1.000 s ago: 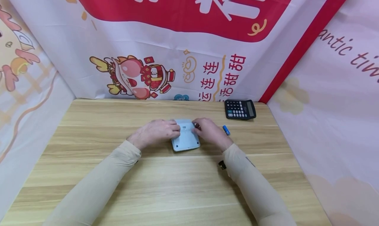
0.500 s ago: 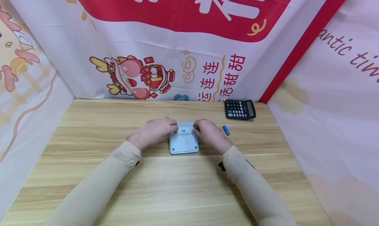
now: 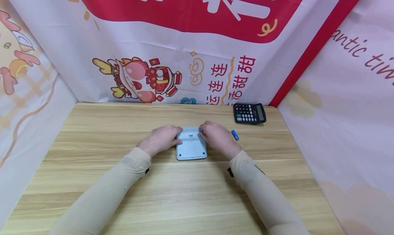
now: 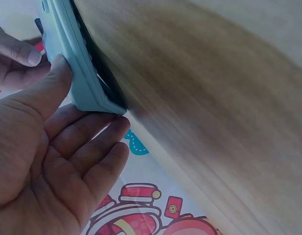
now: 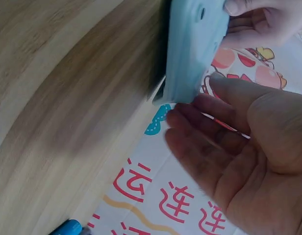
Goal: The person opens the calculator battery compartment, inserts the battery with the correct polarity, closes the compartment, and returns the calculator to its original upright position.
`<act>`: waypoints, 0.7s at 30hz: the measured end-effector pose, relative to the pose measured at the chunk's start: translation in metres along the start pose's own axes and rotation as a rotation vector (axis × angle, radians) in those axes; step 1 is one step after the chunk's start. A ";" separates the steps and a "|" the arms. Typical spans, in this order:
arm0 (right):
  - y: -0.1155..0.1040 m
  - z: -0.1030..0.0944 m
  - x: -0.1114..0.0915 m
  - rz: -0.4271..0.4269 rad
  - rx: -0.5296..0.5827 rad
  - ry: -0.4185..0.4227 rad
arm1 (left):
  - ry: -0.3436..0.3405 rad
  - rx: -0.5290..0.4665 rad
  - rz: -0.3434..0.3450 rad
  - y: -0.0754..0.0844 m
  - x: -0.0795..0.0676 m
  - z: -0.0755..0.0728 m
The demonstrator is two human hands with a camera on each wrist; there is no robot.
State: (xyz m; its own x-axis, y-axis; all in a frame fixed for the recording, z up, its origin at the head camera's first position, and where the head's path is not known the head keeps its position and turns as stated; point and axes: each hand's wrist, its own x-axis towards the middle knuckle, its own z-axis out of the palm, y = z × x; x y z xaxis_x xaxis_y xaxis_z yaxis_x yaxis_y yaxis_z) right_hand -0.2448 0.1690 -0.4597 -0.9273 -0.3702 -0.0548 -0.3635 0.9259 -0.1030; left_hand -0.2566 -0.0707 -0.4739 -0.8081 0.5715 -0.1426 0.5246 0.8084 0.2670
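Note:
A light-blue calculator [image 3: 191, 149] lies face down on the wooden table, its back with the small battery-cover latch turned up. My left hand [image 3: 163, 138] grips its far left corner. In the left wrist view, the thumb of the left hand [image 4: 58, 142] lies on the back and the fingers reach the far edge of the calculator [image 4: 85, 81]. My right hand [image 3: 218, 138] is at the far right corner. In the right wrist view, fingertips of the right hand [image 5: 249, 132] touch the calculator's far end [image 5: 188, 58], with the thumb close to its back.
A blue battery [image 3: 235, 135] lies on the table right of my right hand. Behind it, near the back edge, sits a black calculator [image 3: 249, 113]. The wooden table [image 3: 184, 194] ends at a printed cloth backdrop [image 3: 175, 43], with cloth on both sides.
The light-blue calculator has turned straight and come slightly nearer and left. My left hand's fingers have shifted from over its back to its left corner. My right hand stays at the far right corner.

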 end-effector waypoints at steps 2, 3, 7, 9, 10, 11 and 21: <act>-0.001 0.000 0.001 -0.071 -0.055 0.025 | 0.000 0.002 0.002 0.000 0.001 0.000; -0.002 0.000 0.002 -0.103 -0.081 0.029 | -0.002 0.002 0.000 0.000 0.001 0.000; -0.007 0.000 0.004 -0.247 -0.209 0.010 | -0.009 -0.010 -0.008 -0.001 0.002 0.001; -0.009 0.000 0.005 -0.302 -0.277 -0.016 | -0.018 -0.025 -0.015 -0.003 0.002 0.002; -0.010 0.000 0.005 -0.323 -0.307 -0.026 | -0.020 -0.031 -0.017 -0.003 0.002 0.002; -0.011 0.000 0.005 -0.338 -0.333 -0.035 | -0.023 -0.038 -0.018 -0.004 0.002 0.002; -0.016 0.004 0.012 -0.402 -0.453 -0.033 | -0.034 -0.083 -0.032 -0.005 0.000 0.001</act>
State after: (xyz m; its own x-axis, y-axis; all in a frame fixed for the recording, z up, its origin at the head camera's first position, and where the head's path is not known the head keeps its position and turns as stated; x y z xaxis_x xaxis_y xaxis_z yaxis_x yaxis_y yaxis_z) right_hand -0.2500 0.1493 -0.4625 -0.7090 -0.6930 -0.1305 -0.6930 0.6505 0.3108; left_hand -0.2590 -0.0740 -0.4764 -0.8139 0.5510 -0.1840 0.4734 0.8127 0.3397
